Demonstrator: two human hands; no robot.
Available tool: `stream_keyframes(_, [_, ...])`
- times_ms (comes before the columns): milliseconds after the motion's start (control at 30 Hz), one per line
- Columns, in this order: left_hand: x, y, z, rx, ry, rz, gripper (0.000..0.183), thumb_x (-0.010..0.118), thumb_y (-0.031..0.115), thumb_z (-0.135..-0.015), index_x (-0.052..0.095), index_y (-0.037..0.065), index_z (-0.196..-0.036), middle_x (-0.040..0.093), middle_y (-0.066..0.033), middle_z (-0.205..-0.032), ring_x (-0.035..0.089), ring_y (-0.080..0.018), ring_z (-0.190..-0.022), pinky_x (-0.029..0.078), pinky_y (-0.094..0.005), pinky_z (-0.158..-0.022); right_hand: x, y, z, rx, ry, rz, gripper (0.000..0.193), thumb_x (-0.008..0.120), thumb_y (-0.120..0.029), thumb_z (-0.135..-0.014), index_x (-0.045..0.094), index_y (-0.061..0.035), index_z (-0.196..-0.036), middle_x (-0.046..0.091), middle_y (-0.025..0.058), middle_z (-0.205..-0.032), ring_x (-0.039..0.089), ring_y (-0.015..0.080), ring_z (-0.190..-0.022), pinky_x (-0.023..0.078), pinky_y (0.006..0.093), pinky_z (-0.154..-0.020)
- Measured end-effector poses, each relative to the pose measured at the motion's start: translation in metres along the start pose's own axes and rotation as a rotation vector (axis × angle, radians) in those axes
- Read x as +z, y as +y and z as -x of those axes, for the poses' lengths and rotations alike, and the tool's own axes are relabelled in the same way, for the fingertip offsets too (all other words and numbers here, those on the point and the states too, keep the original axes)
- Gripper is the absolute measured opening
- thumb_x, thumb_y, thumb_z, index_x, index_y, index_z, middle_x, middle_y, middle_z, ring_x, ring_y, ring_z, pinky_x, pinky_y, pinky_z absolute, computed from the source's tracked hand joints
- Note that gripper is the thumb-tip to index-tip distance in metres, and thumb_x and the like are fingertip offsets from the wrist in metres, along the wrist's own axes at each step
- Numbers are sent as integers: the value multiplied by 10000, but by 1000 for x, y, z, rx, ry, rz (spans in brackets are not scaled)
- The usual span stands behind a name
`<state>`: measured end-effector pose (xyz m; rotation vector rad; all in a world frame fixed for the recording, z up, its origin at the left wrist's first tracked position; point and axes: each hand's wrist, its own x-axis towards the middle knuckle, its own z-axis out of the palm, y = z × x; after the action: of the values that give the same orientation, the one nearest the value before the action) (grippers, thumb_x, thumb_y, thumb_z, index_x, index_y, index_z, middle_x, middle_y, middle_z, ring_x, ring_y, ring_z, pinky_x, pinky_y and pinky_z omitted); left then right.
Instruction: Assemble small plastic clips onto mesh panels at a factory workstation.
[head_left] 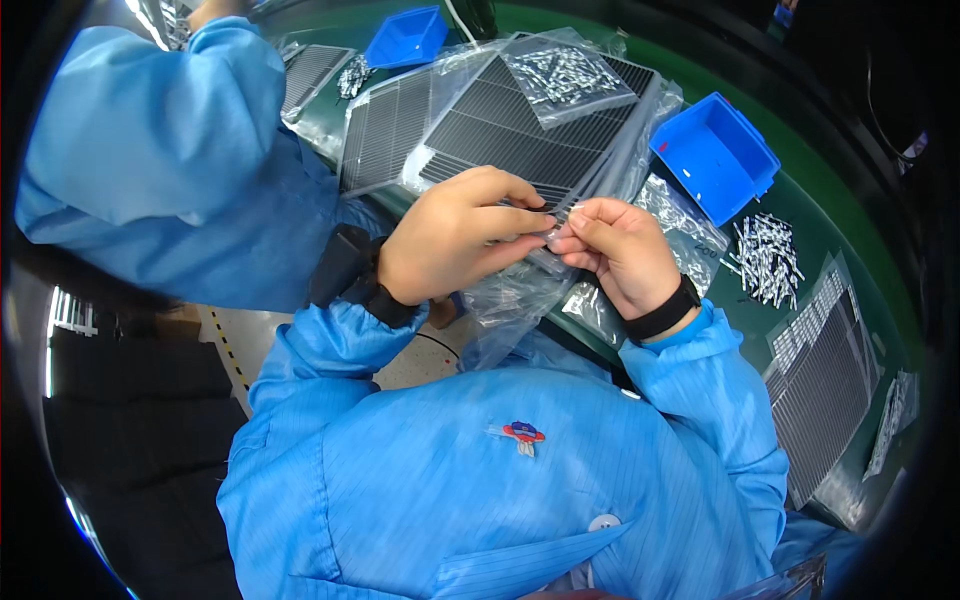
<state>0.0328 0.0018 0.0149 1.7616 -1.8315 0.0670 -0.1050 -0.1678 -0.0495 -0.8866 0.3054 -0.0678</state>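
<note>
My left hand (462, 237) and my right hand (628, 258) meet over the near edge of a dark striped sheet (490, 110) in clear plastic. The right thumb and forefinger pinch together, with a tiny whitish bit at their tips. My left thumb and fingertips close in a pinch right beside them; whatever they hold is too small to make out. Under the fingers hangs crumpled clear plastic film (505, 300). Beyond the hands, a clear bag of small silvery-white parts (568, 78) lies on the sheet.
On the green table (800, 205), a blue bin (715, 155) sits beside a pile of small white parts (766, 260). Another striped sheet (825, 390) lies at the right. A second blue bin (407, 38) stands at the back. At left is a co-worker's blue sleeve (165, 150).
</note>
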Motion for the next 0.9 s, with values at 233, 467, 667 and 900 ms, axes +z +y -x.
stream_keyframes(233, [-6,8,1,-267,37,204,145,792,47,-741,763,50,-883,694,-99,-953,684,-248,-858,554,-331,-738,3,1,-4,-19,-18,98,87,591,-86,-964,639,-14,-960,684,72,-881,671,138,-795,550,236,-723])
stream_keyframes(467, [16,-18,6,-271,3,480,133,801,141,-704,763,37,-778,693,-96,-827,664,-226,-830,529,-340,-729,-19,10,-5,-62,36,250,39,585,-90,-948,599,-59,-929,662,69,-814,626,126,-698,508,224,-604])
stream_keyframes(667, [31,-21,9,-377,65,534,113,786,139,-693,756,38,-734,692,-82,-775,665,-205,-754,515,-322,-660,-25,12,-13,-93,49,287,32,603,-89,-960,596,-69,-936,662,49,-782,640,108,-656,535,208,-576])
stream_keyframes(900, [20,-15,0,-369,248,428,101,727,117,-775,704,21,-796,665,-103,-759,658,-234,-719,512,-349,-655,-30,13,-19,-90,131,344,24,592,-79,-944,605,-77,-924,665,46,-777,647,114,-628,529,219,-539])
